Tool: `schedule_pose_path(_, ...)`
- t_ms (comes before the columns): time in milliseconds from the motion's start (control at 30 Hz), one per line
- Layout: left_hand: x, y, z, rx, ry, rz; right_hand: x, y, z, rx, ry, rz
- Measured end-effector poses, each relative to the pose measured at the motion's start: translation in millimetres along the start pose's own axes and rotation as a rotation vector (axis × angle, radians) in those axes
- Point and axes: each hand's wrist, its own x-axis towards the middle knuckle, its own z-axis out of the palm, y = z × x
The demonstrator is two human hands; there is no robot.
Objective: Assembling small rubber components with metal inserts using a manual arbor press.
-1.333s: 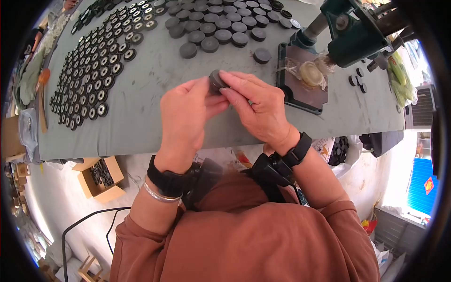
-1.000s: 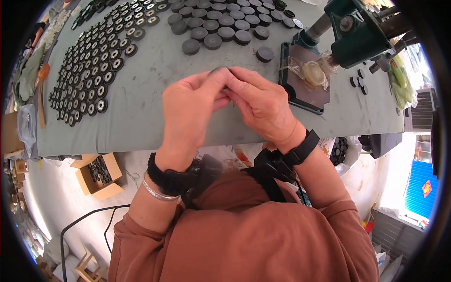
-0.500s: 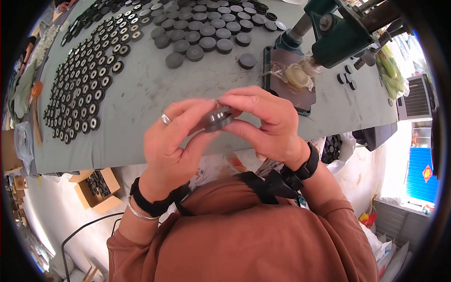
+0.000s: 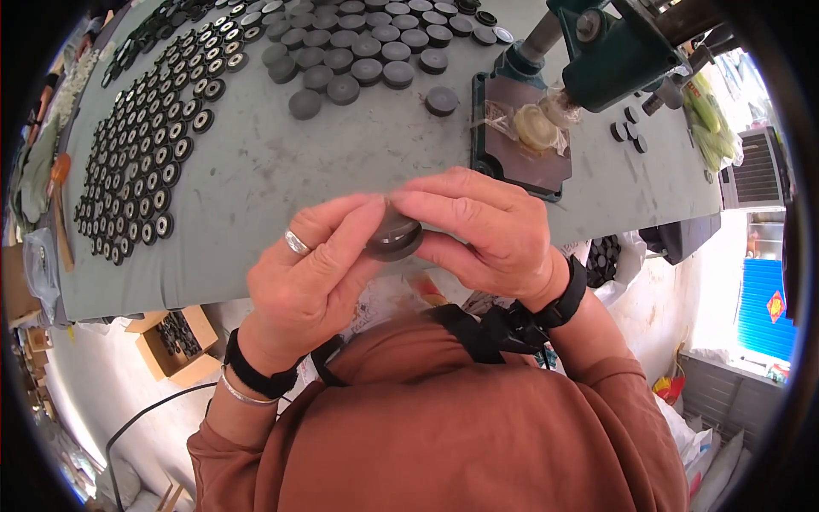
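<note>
Compared with a second ago, we've pulled the dark round disc (image 4: 394, 235) off the grey table (image 4: 281, 171) and up toward our chest, probably to see it better. Our left hand (image 4: 311, 273) and right hand (image 4: 478, 230) both pinch it by the rim, fingers closed on it. Rows of ring-shaped parts (image 4: 136, 171) and the green press (image 4: 614, 51) sit further back.

Rust-brown long sleeves; left hand (image 4: 311, 273) wears a silver ring, black wristband and thin bangle; right hand (image 4: 478, 226) a black wristband
</note>
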Motion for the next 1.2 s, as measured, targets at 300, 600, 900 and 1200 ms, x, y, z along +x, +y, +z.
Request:
schedule_pose_path(300, 1.1, 4.9, 0.4, -0.052, -0.055, -0.014, -6.2, -0.8, -6.4, 0.016, -0.065, 0.012)
schedule_pose_path(600, 1.6, 15.3, -2.5, -0.134, -0.08, -0.121, -8.8, -16.6, -7.3, -0.002, -0.091, 0.092)
schedule_pose_path(900, 9.1, 30.8, -8.0, -0.15, -0.072, -0.138, -1.3, -29.2, -13.1, 0.157, -0.154, 0.192)
schedule_pose_path(1200, -1.2, 19.0, 22.9, -0.534, -0.099, -0.494, -28.7, -28.7, -9.5, 0.682, 0.005, 0.856)
